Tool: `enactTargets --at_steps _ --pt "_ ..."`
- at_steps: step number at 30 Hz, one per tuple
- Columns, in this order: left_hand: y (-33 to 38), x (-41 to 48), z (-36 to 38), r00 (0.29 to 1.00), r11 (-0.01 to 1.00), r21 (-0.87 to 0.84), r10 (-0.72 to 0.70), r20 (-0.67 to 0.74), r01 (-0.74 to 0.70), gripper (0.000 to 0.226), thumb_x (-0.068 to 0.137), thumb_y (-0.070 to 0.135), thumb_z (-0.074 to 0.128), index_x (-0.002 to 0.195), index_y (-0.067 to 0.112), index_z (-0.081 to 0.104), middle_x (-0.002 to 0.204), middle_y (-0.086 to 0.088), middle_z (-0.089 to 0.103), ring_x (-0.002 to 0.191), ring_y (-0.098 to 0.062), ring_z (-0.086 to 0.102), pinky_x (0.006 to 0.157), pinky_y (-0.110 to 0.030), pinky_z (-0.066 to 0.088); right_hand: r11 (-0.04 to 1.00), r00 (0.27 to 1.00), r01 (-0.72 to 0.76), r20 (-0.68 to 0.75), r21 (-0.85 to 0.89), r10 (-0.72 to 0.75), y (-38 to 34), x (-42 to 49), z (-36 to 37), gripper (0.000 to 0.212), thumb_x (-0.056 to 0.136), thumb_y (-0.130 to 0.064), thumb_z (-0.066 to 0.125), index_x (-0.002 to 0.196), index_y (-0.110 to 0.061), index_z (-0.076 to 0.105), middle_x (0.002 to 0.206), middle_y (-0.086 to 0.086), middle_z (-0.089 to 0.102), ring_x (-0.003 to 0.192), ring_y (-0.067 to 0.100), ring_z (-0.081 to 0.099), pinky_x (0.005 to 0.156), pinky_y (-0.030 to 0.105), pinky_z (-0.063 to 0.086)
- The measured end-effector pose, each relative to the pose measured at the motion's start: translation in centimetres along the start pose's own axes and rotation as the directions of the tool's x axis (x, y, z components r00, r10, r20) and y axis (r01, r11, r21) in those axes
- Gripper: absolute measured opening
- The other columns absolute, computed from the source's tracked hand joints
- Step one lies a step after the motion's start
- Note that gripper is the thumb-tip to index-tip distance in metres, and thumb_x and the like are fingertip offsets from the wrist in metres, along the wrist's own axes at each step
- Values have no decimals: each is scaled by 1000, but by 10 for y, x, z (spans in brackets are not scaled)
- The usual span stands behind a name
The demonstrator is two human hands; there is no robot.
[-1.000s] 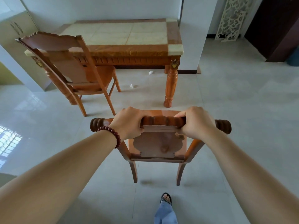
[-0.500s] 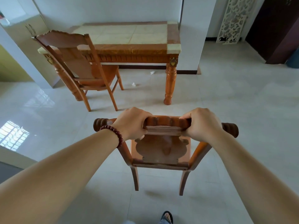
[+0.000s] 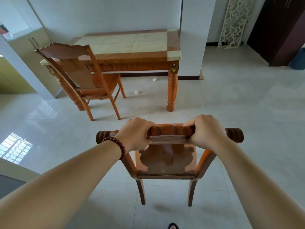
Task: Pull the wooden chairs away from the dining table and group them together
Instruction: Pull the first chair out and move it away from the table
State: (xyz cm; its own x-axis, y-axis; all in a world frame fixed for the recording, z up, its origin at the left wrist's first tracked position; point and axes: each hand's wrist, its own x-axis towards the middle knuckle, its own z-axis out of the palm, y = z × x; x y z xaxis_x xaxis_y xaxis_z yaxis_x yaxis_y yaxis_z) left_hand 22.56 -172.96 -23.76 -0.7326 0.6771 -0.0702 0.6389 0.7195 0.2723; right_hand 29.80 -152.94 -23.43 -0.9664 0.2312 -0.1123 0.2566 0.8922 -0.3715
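Right below me stands a wooden chair, its back toward me, apart from the dining table. My left hand and my right hand both grip the carved top rail of this chair. A second wooden chair stands at the left end of the table, its seat partly under the table edge. The table has a pale stone top and turned orange legs, and stands against the white wall.
A white pillar rises at the table's right end. Behind it leans a white lattice panel, then a dark wardrobe and a blue bin. Small scraps lie on the glossy tiled floor. A low cabinet stands left.
The chair in my hands and I have moved back from the table; the table and the second chair now look farther away. Both hands keep their grip on the top rail.
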Motion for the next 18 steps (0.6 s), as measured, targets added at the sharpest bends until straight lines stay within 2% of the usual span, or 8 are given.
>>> enactTargets --at_steps 3,8,12,14,16,18 --pt "-7 5 -3 1000 1000 -16 24 7 -24 9 82 25 67 91 24 65 79 3 68 72 -15 60 70 -24 53 1000 1000 -12 -23 9 12 -5 3 0 21 60 -19 78 76 -33 74 67 -9 68 66 15 61 63 36 58" --pt "-22 7 -8 996 996 -6 93 9 -93 6 83 24 66 87 27 63 77 5 66 71 -14 60 69 -26 54 999 999 -35 -27 18 36 -19 4 3 21 62 -20 77 80 -32 75 72 -9 69 71 18 61 65 36 57" --pt "-27 -3 -9 990 990 -33 140 24 -139 7 86 22 62 87 28 62 70 12 55 68 -12 56 67 -24 52 996 997 -76 3 36 76 -29 -5 7 22 63 -19 76 77 -36 72 71 -11 66 74 18 60 61 27 46" --pt "-29 -9 -8 986 986 -22 166 11 -166 10 85 20 61 91 26 64 68 17 48 67 -11 55 64 -19 48 996 996 -86 1 35 86 -32 -11 11 21 62 -21 76 72 -39 69 67 -13 64 74 17 60 58 24 41" --pt "-30 -14 -4 982 982 -10 187 10 -187 15 86 20 58 99 23 65 73 17 45 60 -7 48 57 -9 36 994 995 -100 -12 45 101 -34 -18 16 21 62 -22 76 70 -39 68 64 -15 62 74 16 59 54 23 37" --pt "-32 -19 -1 981 981 1 193 17 -194 19 88 20 56 104 22 65 77 16 44 53 -2 39 50 -6 29 993 994 -102 -21 52 103 -36 -24 21 21 63 -21 75 70 -39 68 63 -16 61 75 15 60 54 23 37"
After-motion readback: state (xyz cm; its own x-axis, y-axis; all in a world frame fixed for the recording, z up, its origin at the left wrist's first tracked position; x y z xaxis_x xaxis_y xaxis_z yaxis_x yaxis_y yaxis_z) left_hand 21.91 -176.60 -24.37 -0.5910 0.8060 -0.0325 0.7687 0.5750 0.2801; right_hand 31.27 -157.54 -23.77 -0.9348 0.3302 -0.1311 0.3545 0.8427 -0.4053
